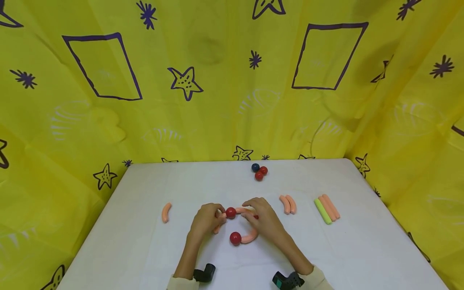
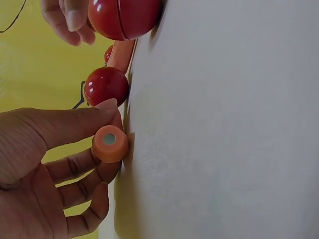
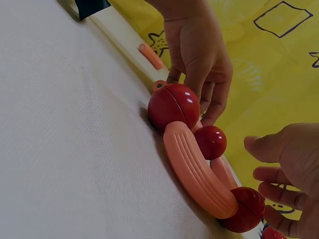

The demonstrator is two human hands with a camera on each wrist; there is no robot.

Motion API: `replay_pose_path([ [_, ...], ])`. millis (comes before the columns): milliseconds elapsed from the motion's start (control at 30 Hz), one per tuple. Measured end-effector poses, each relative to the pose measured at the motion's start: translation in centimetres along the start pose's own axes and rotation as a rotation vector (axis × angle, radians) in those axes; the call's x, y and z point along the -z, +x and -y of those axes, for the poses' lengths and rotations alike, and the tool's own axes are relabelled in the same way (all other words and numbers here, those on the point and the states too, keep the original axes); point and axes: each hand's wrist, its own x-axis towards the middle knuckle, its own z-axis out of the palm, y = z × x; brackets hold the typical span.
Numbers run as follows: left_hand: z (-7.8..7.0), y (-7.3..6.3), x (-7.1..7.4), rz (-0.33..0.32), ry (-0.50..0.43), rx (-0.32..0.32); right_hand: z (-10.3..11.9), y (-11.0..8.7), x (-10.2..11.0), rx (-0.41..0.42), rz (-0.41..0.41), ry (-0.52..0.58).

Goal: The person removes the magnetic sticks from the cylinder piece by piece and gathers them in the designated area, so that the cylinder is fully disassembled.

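Observation:
My left hand point(image 1: 207, 217) pinches a curved orange magnetic rod point(image 2: 109, 144) between thumb and fingers, its round end with a grey metal dot facing the left wrist camera. Right by that thumb tip sits a red ball point(image 1: 230, 212). From this ball an orange rod point(image 1: 241, 210) runs toward another red ball point(image 3: 241, 209), mostly covered by my right hand in the head view. A ribbed curved rod point(image 3: 197, 172) links that one to a nearer red ball point(image 1: 235, 238). My right hand point(image 1: 266, 221) hovers beside the chain, fingers spread and holding nothing.
A single curved orange rod point(image 1: 166, 212) lies to the left, and a pair of curved rods point(image 1: 287, 204) to the right. Farther right are a green rod point(image 1: 322, 211) and two straight orange rods point(image 1: 330, 207). A dark blue ball point(image 1: 255, 167) and two red balls point(image 1: 259, 176) sit at the back.

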Motion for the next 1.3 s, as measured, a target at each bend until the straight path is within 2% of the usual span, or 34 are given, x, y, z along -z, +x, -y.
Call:
replay_pose_path([
  [200, -0.5, 0.2, -0.7, -0.02, 0.039, -0.049, -0.5, 0.0, -0.1, -0.07, 0.077, 0.021],
  [333, -0.9, 0.2, -0.9, -0.022, 0.017, -0.034, -0.8, 0.0, -0.2, -0.075, 0.098, 0.042],
  [533, -1.2, -0.2, -0.8, -0.004, -0.002, 0.038, -0.9, 0.1, -0.3, -0.069, 0.113, 0.019],
  [867, -1.2, 0.0, -0.9, 0.011, 0.078, 0.009, -1.0, 0.0, -0.8, -0.028, 0.172, 0.054],
  [1200, -1.0, 0.0, -0.7, 0.084, 0.003, -0.01, -0.4, -0.1, -0.9, -0.025, 0.168, 0.01],
  [1300, -0.9, 0.0, -0.6, 0.084, -0.003, -0.019, -0.4, -0.1, -0.9, -0.025, 0.164, 0.002],
])
